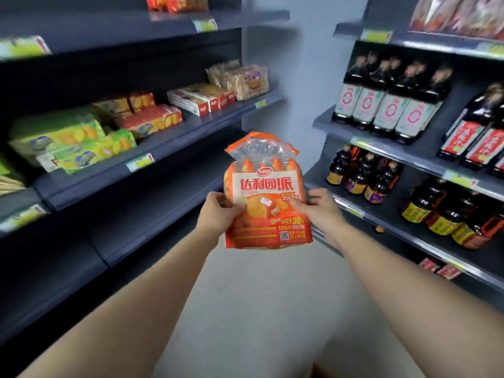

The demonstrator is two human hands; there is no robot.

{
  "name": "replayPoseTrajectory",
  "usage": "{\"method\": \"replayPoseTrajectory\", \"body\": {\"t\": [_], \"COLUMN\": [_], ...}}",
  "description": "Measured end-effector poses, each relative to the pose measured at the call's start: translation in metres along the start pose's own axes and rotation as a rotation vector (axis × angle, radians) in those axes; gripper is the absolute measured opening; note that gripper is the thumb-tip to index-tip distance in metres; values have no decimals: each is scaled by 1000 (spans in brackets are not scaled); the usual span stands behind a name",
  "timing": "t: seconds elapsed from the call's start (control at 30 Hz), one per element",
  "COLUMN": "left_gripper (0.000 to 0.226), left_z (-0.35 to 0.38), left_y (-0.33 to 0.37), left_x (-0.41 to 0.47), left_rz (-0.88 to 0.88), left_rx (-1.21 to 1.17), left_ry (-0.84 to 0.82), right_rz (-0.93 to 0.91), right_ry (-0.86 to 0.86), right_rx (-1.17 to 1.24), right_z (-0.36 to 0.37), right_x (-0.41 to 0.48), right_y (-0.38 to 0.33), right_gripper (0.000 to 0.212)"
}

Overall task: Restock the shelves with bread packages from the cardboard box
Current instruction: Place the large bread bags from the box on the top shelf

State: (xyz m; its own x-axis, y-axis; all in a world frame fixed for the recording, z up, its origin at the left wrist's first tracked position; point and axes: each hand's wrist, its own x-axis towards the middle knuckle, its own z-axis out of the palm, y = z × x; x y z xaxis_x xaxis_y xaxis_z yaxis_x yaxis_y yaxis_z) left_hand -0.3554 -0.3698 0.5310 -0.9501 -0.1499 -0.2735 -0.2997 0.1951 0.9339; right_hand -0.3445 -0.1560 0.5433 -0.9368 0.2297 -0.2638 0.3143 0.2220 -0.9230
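Observation:
An orange bread package (266,186) with red Chinese lettering and a clear top is held upright in the aisle, in front of me at chest height. My left hand (218,211) grips its left edge, thumb on the front. My right hand (313,208) grips its right edge in the same way. A brown corner of the cardboard box (324,371) shows at the bottom edge. The dark left shelving (152,203) has a bare board just left of the package.
Biscuit boxes (81,140) and cracker packs (240,79) fill the upper left shelf. The right shelving (381,214) carries rows of dark sauce bottles (387,99). A pale floor (259,296) runs between the two racks to a grey wall.

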Motion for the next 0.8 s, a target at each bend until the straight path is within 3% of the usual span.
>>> {"method": "replayPoseTrajectory", "body": {"t": [0.1,0.23,0.37,0.8], "left_gripper": [42,52,43,57], "left_z": [-38,-71,-92,-107], "left_y": [29,55,98,239], "left_x": [17,46,56,173], "left_rz": [77,119,207,427], "left_rx": [-1,-51,40,88], "left_ry": [2,16,71,307], "right_rz": [-62,-125,-184,-445], "right_ry": [24,44,8,-70], "right_rx": [9,-20,-19,64], "right_z": [29,54,69,78], "right_x": [14,31,53,186], "right_y": [-38,-81,-125,-274], "right_gripper": [37,37,30,31]}}
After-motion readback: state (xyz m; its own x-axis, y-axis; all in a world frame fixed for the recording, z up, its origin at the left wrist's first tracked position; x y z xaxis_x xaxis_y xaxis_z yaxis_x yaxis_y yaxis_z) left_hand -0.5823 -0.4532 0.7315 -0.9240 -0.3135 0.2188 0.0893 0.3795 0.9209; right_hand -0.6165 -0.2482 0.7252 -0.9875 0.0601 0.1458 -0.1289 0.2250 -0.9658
